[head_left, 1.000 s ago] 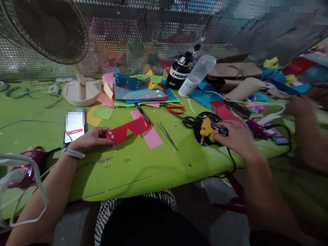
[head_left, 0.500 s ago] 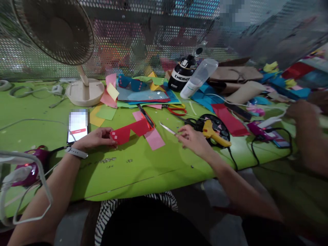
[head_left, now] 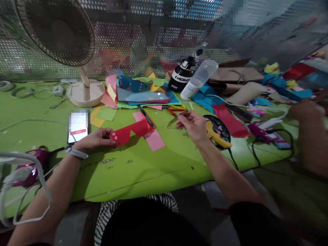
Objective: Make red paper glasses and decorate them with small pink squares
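Observation:
A strip of red paper [head_left: 128, 134], cut like a pair of glasses with notches below, is pinched at its left end by my left hand [head_left: 101, 138]. Small pale pink squares sit on that end. My right hand [head_left: 191, 124] grips slim metal tweezers [head_left: 176, 118], their tips pointing left above the table. Under the red paper's right end are a pink paper strip [head_left: 155, 140] and an orange-and-black cutter [head_left: 147, 118]. Close to my right hand lie a yellow glue gun [head_left: 216, 136] and a round black tray [head_left: 222, 128] holding small pink pieces.
Behind stand a fan [head_left: 85, 92], a black bottle [head_left: 180, 77] and a clear bottle [head_left: 201, 78]. Blue paper glasses [head_left: 133, 84] rest on stacked coloured sheets. A phone [head_left: 77, 126] and power strip [head_left: 33, 167] are at left. Another person's arm [head_left: 309, 133] is at right.
My right hand has lifted and moved up and slightly right with the tweezers, turning them. My left hand and the red paper stay almost where they were.

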{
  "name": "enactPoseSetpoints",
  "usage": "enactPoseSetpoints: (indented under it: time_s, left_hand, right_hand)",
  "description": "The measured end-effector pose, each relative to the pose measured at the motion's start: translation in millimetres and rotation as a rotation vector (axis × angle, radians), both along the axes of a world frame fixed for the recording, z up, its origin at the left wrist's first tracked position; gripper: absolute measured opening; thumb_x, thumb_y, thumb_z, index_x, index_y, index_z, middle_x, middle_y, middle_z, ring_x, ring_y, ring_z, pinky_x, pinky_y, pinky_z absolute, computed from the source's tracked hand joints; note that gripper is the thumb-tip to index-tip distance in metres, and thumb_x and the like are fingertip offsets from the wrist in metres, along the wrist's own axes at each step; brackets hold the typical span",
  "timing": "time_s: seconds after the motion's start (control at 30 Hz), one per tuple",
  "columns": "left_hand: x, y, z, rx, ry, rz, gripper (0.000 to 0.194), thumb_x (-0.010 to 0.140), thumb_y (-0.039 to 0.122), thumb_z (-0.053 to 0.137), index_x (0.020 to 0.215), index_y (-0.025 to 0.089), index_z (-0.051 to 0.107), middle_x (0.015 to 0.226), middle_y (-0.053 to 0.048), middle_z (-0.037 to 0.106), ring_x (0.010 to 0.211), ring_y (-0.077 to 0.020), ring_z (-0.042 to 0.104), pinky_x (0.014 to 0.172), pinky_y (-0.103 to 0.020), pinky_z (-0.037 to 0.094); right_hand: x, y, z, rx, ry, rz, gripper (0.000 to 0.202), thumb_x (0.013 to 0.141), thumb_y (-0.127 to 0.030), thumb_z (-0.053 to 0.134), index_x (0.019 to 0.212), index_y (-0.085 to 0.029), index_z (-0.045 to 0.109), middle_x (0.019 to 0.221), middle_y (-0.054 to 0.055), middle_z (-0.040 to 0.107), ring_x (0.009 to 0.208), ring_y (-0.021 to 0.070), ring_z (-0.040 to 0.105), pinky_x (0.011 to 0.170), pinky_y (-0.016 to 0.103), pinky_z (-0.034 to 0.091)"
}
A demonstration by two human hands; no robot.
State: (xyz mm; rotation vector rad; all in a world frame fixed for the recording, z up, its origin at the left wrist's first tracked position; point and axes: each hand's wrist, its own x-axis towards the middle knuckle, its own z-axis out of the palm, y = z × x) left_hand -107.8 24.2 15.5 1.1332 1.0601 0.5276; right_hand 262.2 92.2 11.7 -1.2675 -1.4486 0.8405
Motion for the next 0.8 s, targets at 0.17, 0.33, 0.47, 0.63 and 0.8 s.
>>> enactPoseSetpoints:
  time_s: [0.17,0.33,0.47,0.63,0.8]
  left_hand:
    - [-0.6,0.3,-2.9,-0.007,-0.008,0.011,0.029,0.072,0.023,0.079,0.091,0.014,0.058,0.084,-0.005,0.074,0.074,-0.0131,0.07,0.07,-0.023,0.055]
    - [-1.6,0.6,-5.4,-0.001,-0.031,0.003,0.029,0.073,0.024,0.078,0.093,0.014,0.059,0.085,-0.006,0.074,0.075,-0.0136,0.07,0.07,-0.024,0.055]
    - [-1.1,-0.2,-4.5,-0.004,-0.032,0.011,0.027,0.074,0.023,0.077,0.092,0.015,0.059,0.085,-0.006,0.074,0.075,-0.0143,0.071,0.07,-0.025,0.056]
    - [-0.4,-0.4,-3.1,-0.01,-0.035,-0.004,0.025,0.074,0.023,0.077,0.088,0.015,0.057,0.084,-0.005,0.074,0.075,-0.014,0.071,0.071,-0.025,0.056]
    - [-0.4,0.5,-1.9,-0.023,-0.03,0.0,0.027,0.074,0.024,0.077,0.09,0.014,0.058,0.085,-0.006,0.074,0.076,-0.0142,0.071,0.072,-0.025,0.056]
  right_hand:
    - [9.5,13.7,5.6,0.18,-0.586,-0.066,0.026,0.08,-0.043,0.058,0.066,-0.022,0.063,0.056,0.004,0.065,0.062,0.023,0.068,0.063,0.034,0.054]
    - [6.0,25.7,-0.8,0.105,-0.405,0.032,0.029,0.083,-0.045,0.058,0.084,-0.02,0.072,0.067,0.006,0.073,0.066,0.0251,0.071,0.064,0.036,0.057]
    - [-14.9,41.8,-20.5,0.103,-0.238,0.049,0.038,0.083,-0.052,0.058,0.092,-0.018,0.072,0.073,0.007,0.074,0.07,0.0252,0.073,0.063,0.037,0.06]
    - [-24.5,56.7,-33.5,0.157,-0.273,-0.031,0.044,0.083,-0.054,0.055,0.094,-0.016,0.072,0.077,0.009,0.075,0.074,0.0261,0.073,0.058,0.034,0.059]
    - [-23.0,61.6,-41.1,0.155,-0.255,-0.006,0.043,0.084,-0.053,0.054,0.095,-0.016,0.072,0.08,0.01,0.075,0.078,0.0272,0.073,0.061,0.035,0.059]
